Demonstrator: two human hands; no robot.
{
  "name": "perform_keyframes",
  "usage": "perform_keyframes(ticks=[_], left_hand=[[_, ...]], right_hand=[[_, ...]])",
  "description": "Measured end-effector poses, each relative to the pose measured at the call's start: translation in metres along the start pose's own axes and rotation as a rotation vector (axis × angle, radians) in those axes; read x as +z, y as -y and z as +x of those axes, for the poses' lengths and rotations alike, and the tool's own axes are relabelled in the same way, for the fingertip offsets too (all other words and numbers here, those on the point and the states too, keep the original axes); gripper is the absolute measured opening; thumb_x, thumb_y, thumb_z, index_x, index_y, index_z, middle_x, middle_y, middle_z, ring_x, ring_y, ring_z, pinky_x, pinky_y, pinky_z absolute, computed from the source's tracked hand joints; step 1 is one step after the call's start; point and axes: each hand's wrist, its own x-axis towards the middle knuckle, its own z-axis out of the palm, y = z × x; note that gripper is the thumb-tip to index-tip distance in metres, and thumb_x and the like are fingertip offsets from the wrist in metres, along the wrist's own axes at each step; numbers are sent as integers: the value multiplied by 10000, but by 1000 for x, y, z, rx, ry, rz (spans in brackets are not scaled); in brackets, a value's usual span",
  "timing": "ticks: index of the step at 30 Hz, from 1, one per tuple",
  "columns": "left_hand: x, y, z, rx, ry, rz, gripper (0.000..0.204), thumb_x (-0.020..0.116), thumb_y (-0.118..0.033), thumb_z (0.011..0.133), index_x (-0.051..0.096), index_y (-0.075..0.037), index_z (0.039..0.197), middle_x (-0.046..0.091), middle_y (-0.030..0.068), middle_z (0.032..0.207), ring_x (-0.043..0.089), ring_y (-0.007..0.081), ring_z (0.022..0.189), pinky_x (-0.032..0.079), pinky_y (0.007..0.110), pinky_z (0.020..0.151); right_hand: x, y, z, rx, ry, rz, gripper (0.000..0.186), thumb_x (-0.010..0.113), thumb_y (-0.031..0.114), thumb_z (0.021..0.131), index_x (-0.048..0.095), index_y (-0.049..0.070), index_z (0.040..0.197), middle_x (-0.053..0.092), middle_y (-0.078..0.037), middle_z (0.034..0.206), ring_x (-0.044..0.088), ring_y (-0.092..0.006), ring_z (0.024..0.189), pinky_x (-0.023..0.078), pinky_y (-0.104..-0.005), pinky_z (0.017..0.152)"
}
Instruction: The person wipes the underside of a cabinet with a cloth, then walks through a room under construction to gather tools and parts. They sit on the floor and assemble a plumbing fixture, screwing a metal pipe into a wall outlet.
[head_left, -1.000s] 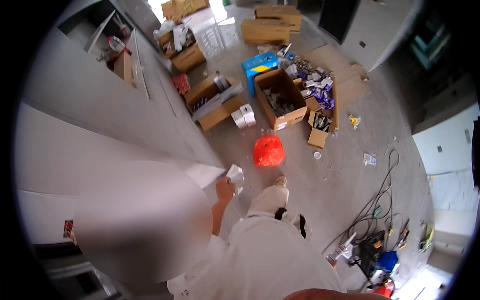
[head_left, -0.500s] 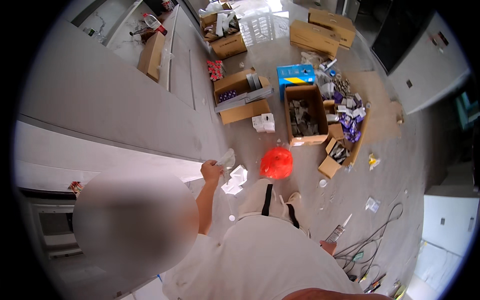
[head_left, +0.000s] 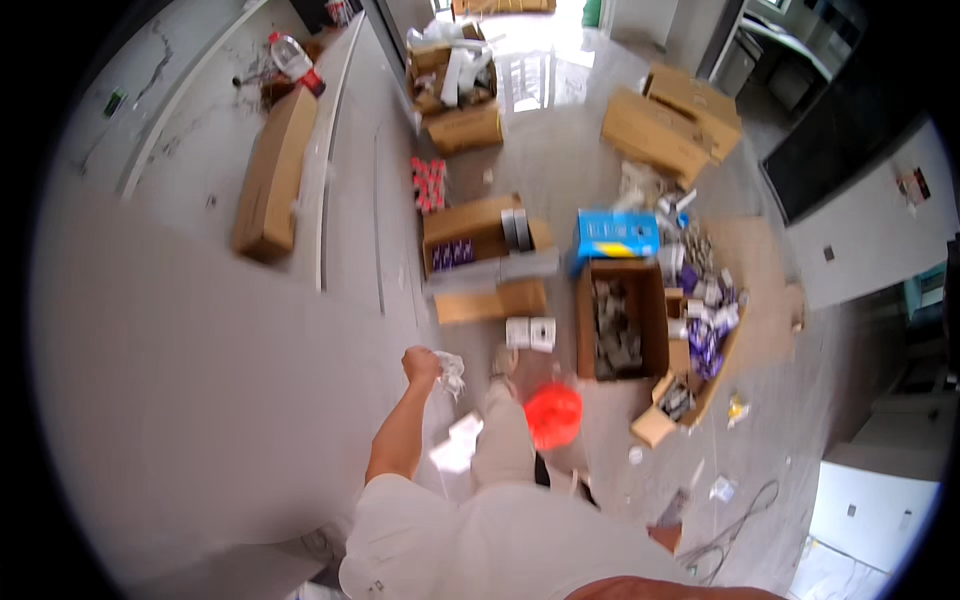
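Note:
My left hand [head_left: 421, 364] is closed around a crumpled piece of whitish plastic [head_left: 450, 374], held out beside the grey cabinet front. Low on the right, my right hand [head_left: 666, 537] grips a sealant tube [head_left: 677, 506], its pale nozzle pointing up and away; motion blurs both. Below the left hand, folded white pieces [head_left: 457, 444] lie on the floor beside my leg. A red plastic bag [head_left: 553, 415] sits on the floor by my legs, between the two hands.
An open carton [head_left: 484, 300] and a deep brown box [head_left: 622, 372] stand ahead, with a blue box [head_left: 616, 232] behind the latter. Purple packets [head_left: 706, 345] fill a carton on the right. Cables [head_left: 735, 535] lie at lower right. A long cardboard box [head_left: 275, 180] rests on the left counter.
The view has shifted, and I have stepped forward with one leg toward the cartons. Both hands keep hold of the plastic and the sealant tube; the plastic now looks more bunched up.

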Motion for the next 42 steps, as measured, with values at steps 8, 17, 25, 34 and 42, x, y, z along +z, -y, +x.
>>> perform_keyframes(ticks=[8, 17, 25, 34, 42], left_hand=[[26, -375, 307, 621, -140, -127, 401, 757, -166, 758, 683, 4, 1113, 713, 237, 988, 692, 390, 951, 543, 439, 833], [77, -282, 360, 275, 161, -561, 268, 704, -61, 751, 591, -44, 993, 623, 63, 799, 596, 229, 717, 501, 400, 675], [113, -50, 91, 99, 799, 194, 163, 769, -97, 772, 718, 15, 879, 699, 123, 795, 658, 223, 717, 518, 392, 595], [121, -168, -128, 716, 1357, 201, 263, 727, -152, 861, 665, -13, 1076, 704, 122, 1025, 670, 195, 923, 522, 327, 821], [129, -169, -355, 1086, 1675, 293, 352, 697, -128, 891, 608, 25, 1195, 695, 158, 1098, 684, 253, 991, 536, 365, 873]], right_hand=[[1, 90, -85, 12, -308, 34, 815, 895, 154, 535, 484, -28, 1215, 673, -200, 1000, 680, -359, 856, 560, -455, 774], [44, 138, -98, 17, -224, 134, 772, 875, 168, 602, 461, -21, 1225, 643, -174, 1002, 638, -337, 883, 525, -446, 734], [80, 113, -117, -3, -190, -72, 741, 864, 186, 640, 455, -8, 1227, 638, -166, 969, 629, -331, 850, 516, -447, 692], [-72, 241, -201, 46, -366, 129, 685, 803, 262, 724, 483, 65, 1298, 674, -241, 1067, 641, -426, 1013, 503, -505, 855], [-127, 84, -218, -235, -659, 646, 834, 838, 356, 759, 403, 58, 1405, 648, -239, 1152, 621, -431, 1076, 493, -468, 905]])
